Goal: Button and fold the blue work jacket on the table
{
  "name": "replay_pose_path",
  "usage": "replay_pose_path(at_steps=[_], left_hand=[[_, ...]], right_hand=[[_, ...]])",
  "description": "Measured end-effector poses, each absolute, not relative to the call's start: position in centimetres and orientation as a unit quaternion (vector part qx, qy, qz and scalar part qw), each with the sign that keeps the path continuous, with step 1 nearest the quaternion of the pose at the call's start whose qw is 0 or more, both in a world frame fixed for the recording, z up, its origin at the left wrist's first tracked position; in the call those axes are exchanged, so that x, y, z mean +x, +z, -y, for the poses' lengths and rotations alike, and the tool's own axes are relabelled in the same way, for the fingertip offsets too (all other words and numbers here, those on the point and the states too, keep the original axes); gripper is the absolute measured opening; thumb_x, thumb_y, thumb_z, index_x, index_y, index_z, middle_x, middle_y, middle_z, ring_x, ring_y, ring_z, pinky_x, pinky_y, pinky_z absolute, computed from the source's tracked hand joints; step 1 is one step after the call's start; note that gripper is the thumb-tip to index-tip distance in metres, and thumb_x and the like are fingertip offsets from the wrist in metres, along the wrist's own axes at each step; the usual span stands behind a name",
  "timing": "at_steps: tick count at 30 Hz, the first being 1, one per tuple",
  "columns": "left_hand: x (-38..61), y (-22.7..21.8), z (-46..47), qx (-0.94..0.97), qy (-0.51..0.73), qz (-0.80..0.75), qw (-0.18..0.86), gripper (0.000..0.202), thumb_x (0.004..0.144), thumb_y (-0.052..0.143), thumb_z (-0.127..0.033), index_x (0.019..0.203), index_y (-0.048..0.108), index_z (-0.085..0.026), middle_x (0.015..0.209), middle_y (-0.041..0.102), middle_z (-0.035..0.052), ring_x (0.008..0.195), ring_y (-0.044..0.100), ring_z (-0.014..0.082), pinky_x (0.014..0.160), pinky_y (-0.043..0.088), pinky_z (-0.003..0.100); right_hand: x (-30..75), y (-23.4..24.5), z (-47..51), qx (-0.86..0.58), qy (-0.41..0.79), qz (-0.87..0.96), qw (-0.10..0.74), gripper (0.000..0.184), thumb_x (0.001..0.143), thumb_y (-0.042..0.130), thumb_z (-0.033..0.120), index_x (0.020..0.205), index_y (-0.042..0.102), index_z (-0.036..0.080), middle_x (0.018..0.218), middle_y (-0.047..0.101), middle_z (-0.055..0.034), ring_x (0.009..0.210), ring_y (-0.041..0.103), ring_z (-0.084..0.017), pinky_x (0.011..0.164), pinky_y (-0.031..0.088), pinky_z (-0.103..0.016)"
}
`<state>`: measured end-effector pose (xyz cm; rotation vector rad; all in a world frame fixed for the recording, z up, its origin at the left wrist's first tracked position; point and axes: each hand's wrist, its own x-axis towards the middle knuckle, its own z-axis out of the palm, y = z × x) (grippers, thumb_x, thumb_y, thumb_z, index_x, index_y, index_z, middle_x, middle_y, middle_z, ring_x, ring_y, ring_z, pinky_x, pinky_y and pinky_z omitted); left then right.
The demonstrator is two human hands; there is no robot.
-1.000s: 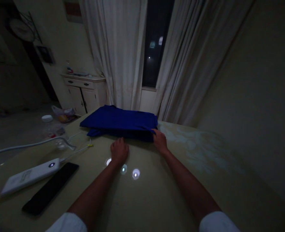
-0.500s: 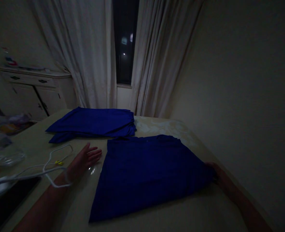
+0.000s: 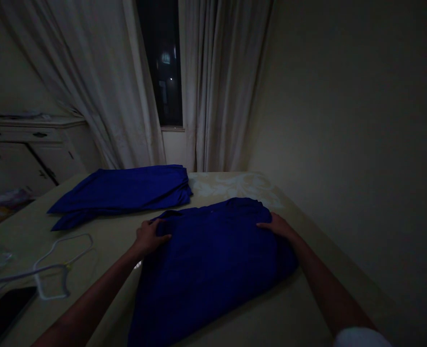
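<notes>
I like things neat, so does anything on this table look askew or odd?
Slightly: the farther folded blue garment has a flap sticking out beneath its left end, making the fold look uneven. No spill or damage shows in this dim view.

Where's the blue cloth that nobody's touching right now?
In the head view, the untouched blue cloth lies left of centre on the far part of the table, beyond the left hand and in front of the left curtain.

Left hand (image 3: 150,237) and right hand (image 3: 277,225) touch opposite sides of near blue cloth (image 3: 213,270); far blue cloth (image 3: 126,191) lies beyond.
</notes>
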<state>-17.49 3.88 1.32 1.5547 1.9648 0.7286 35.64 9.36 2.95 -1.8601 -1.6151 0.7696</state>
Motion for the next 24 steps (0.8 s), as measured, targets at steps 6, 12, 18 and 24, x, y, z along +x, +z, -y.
replay_pose_path(at_steps=[6,12,18,24], left_hand=[[-17.5,1.0,-3.5,0.465,0.379,-0.721,0.347,0.099,0.061,0.088,-0.046,0.143,0.043,-0.015,0.138,0.063,0.0265,0.120,0.069,0.0384,0.096,0.059,0.051],[-18.4,7.1,-4.8,0.600,0.361,-0.604,0.381,0.074,0.064,0.081,-0.067,0.118,0.067,-0.019,0.105,0.079,0.0102,0.098,0.075,0.0334,0.084,0.063,0.043],[-17.4,14.7,-10.3,0.650,0.358,-0.670,0.024,0.066,0.093,0.059,-0.049,0.150,0.052,-0.017,0.125,0.074,0.0181,0.115,0.071,0.0375,0.099,0.056,0.048],[-16.1,11.4,-10.0,0.652,0.114,-0.748,-0.044,0.074,0.107,0.030,-0.034,0.165,0.006,0.004,0.106,0.074,0.0334,0.099,0.075,0.0442,0.088,0.056,0.054]], right_hand=[[35.5,2.3,-7.8,-0.649,0.415,0.538,0.342,0.046,0.068,0.090,0.046,0.102,0.078,0.017,0.106,0.082,-0.0132,0.098,0.078,-0.033,0.093,0.063,-0.047],[35.9,4.1,-4.9,-0.609,0.349,0.587,0.404,0.052,0.075,0.084,0.049,0.118,0.076,0.020,0.118,0.079,-0.0117,0.108,0.076,-0.033,0.101,0.060,-0.049],[34.9,7.3,-8.9,-0.633,0.194,0.564,0.493,0.055,0.083,0.074,0.057,0.123,0.073,0.018,0.123,0.077,-0.0133,0.110,0.074,-0.031,0.101,0.058,-0.046],[32.0,5.8,-12.1,-0.666,0.085,0.595,0.442,0.033,0.093,0.058,0.048,0.094,0.078,0.022,0.109,0.079,-0.0121,0.115,0.068,-0.031,0.112,0.047,-0.045]])
